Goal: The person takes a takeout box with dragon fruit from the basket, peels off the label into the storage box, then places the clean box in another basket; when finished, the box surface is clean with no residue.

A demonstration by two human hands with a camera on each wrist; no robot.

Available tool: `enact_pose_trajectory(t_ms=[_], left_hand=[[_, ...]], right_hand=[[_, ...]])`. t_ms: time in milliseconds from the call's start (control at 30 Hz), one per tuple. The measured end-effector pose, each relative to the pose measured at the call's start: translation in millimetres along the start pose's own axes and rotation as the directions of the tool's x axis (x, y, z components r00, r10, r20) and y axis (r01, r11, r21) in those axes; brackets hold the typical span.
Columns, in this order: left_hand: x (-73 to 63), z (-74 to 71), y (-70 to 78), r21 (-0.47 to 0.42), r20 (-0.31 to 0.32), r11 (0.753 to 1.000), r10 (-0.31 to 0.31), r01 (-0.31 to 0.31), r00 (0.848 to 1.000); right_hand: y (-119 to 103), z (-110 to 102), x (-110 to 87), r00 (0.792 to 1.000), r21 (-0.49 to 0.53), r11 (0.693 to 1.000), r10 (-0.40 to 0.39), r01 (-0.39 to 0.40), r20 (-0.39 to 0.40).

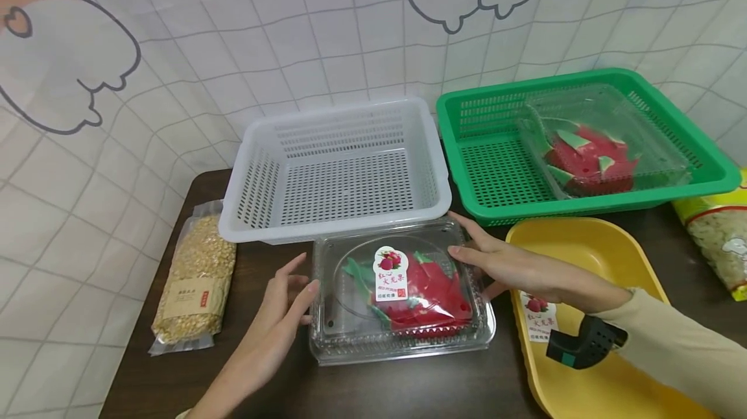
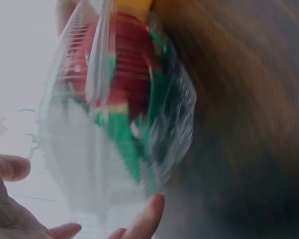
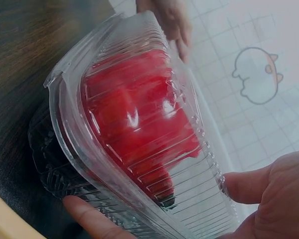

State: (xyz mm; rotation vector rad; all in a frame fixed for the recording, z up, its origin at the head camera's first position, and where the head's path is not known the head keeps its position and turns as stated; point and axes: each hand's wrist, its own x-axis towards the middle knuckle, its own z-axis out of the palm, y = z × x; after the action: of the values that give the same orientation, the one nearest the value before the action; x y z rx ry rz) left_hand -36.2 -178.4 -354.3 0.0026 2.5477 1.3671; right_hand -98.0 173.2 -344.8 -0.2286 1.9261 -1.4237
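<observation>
In the head view a clear plastic clamshell box point(image 1: 356, 325) lies in the middle of the dark table, lid closed. Inside is a red dragon fruit point(image 1: 428, 292) with green tips, and a white label point(image 1: 390, 274) is stuck on the lid. My right hand point(image 1: 496, 263) grips the box's right side, thumb on the lid's edge and a finger point(image 3: 92, 216) low on its side. At the left side my left hand point(image 1: 277, 309) has its fingers spread; its thumb point(image 2: 14, 168) stands apart from the box and one fingertip is close to it.
Behind the box stands a white basket point(image 1: 344, 231). A green basket point(image 1: 484, 215) at the back right holds another boxed dragon fruit point(image 1: 592, 159). A yellow tray point(image 1: 583, 231) with a label sheet point(image 1: 538, 318) lies under my right forearm. Bagged kernels point(image 1: 195, 276) lie left, another bag point(image 1: 720, 234) far right.
</observation>
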Motion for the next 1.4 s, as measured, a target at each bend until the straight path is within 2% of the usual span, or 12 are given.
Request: enact_pose_trajectory(t_ms=[67,133,233,333,400,467,700,967,1067,1167,1300,1400], left_hand=[[-3.9,-1.4,1.5,0.110,-0.048,0.988,0.119,-0.113,0.992],[-5.3,-1.5,1.5,0.230,-0.077,0.937,0.288,-0.264,0.955],[-1.1,1.1,-1.1,0.387,-0.061,0.767,0.574,-0.511,0.816],[6.3,4.7,-3.4,0.489,0.006,0.585,0.739,-0.646,0.674],[10.9,6.6,-4.1,0.524,0.048,0.508,0.784,-0.684,0.619],[15.9,8.2,-3.9,0.540,0.074,0.467,0.802,-0.700,0.592],[25.6,10.6,-4.3,0.556,0.117,0.434,0.804,-0.709,0.583],[28.1,14.0,-6.7,0.572,0.158,0.445,0.765,-0.690,0.624],[27.1,14.0,-6.7,0.587,0.182,0.457,0.730,-0.668,0.659],[26.1,13.5,-6.2,0.599,0.208,0.461,0.700,-0.655,0.683],[25.6,13.1,-5.2,0.613,0.234,0.442,0.690,-0.655,0.685],[25.7,12.9,-3.7,0.620,0.255,0.426,0.684,-0.659,0.683]], right_hand=[[0,0,-0.9,1.000,-0.005,1.000,0.009,-0.009,-0.003],[0,-1,-1.7,1.000,-0.012,1.000,0.015,-0.015,-0.008],[0,-1,-2.3,1.000,-0.017,1.000,0.019,-0.019,-0.017],[1,0,-1.3,1.000,-0.004,1.000,0.009,-0.009,-0.018],[1,1,-0.3,1.000,0.003,1.000,0.002,-0.002,-0.016],[2,1,0.4,1.000,0.006,1.000,-0.003,0.003,-0.019],[2,2,0.1,0.999,-0.003,1.000,-0.004,0.004,-0.031],[-2,-3,-14.5,0.998,-0.138,0.990,-0.046,0.039,-0.047],[-6,-4,-24.7,0.990,-0.307,0.948,-0.112,0.081,-0.084],[-12,-2,-35.5,0.975,-0.497,0.862,-0.187,0.103,-0.123],[-23,3,-45.0,0.953,-0.619,0.774,-0.272,0.134,-0.134],[-33,8,-46.1,0.933,-0.619,0.757,-0.344,0.210,-0.103]])
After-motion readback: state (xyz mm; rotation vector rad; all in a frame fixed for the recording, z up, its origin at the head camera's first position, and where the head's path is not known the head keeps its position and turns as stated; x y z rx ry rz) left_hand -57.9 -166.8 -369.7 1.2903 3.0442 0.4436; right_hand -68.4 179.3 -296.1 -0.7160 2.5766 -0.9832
